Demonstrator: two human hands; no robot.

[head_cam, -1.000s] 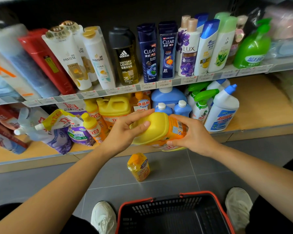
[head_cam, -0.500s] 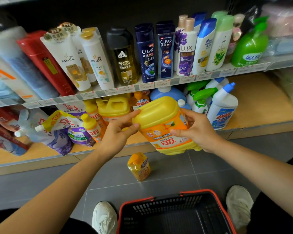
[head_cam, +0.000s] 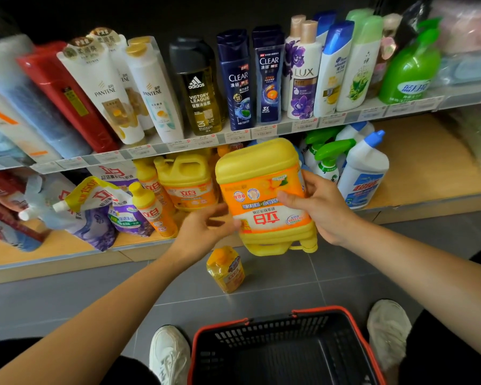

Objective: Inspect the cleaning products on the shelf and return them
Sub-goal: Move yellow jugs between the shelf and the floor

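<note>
Shop aisle, two tiers of shelving [head_cam: 261, 133]: shampoo bottles [head_cam: 267, 79] on top, cleaning products on the wooden lower shelf [head_cam: 417, 162]. Grey tile floor [head_cam: 67, 295] below. A red-rimmed basket [head_cam: 353, 319] sits between the person's shoes.

The jug [head_cam: 261, 173] is big, yellow and full-looking. It is held in the air in front of the lower shelf's edge, upside down: label inverted, handle at the bottom.

Handling, as I judge it: heavy, with liquid that will shift as it turns. Walls are stiff plastic and the label is glossy, likely slick. The surest hold is the moulded handle, or both flat sides with one palm under.

The right hand [head_cam: 325, 209] grips the jug's right side, thumb across the label, fingers behind. The left hand [head_cam: 203, 230] is at the lower left edge, fingers slack, tips touching the jug and probably bearing little weight.

A small bottle [head_cam: 225, 269] sits on the floor beneath the jug, apart from it.
</note>
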